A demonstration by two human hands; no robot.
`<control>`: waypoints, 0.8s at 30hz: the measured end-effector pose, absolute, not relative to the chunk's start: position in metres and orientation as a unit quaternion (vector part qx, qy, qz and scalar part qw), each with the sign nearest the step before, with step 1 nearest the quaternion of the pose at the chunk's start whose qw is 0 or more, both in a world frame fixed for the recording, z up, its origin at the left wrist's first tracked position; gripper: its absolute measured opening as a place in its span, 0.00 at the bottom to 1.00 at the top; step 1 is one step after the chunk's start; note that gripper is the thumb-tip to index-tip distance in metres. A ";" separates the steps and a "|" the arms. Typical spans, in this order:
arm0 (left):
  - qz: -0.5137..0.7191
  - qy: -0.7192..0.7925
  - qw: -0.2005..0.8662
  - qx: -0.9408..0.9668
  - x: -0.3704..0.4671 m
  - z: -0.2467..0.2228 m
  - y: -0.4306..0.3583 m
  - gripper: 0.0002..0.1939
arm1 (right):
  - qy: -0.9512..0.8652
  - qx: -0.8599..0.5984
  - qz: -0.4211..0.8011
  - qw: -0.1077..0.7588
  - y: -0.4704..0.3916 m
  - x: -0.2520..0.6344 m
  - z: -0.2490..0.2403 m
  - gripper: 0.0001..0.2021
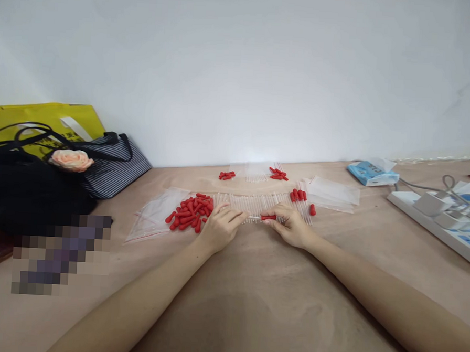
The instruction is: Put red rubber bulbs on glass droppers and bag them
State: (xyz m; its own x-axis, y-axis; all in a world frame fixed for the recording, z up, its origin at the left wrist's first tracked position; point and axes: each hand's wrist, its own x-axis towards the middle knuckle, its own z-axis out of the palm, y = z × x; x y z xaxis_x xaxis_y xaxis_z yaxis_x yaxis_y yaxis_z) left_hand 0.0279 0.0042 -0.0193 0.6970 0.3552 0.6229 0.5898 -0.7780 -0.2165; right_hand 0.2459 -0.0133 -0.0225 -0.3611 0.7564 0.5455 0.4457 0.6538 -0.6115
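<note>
Fingers of the right hand (289, 226) pinched a red bulb (268, 217), nearly closed; those of the left hand (221, 223) gripped a clear tube (254, 217) meeting it. A row of tubes (249, 203) lay just beyond, toward the far edge of the bench (232, 307), a red bulb pile (189, 212) beside the left hand; bare wood stretched between the forearms (154, 287).

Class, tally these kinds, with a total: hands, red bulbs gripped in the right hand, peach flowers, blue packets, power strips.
Hands (left hand, right hand): 2
Red bulb gripped: 1
Peach flower: 1
Blue packet: 1
Power strip: 1
Total: 6
</note>
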 end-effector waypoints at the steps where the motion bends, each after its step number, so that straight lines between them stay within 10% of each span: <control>1: -0.294 -0.265 0.213 -0.893 0.029 -0.019 0.003 0.15 | -0.803 -0.371 0.180 0.429 -0.013 0.246 -0.023 0.06; 24: -0.275 -0.217 0.308 -0.885 0.038 -0.011 -0.008 0.12 | -0.834 -0.328 0.063 0.438 -0.023 0.237 -0.028 0.06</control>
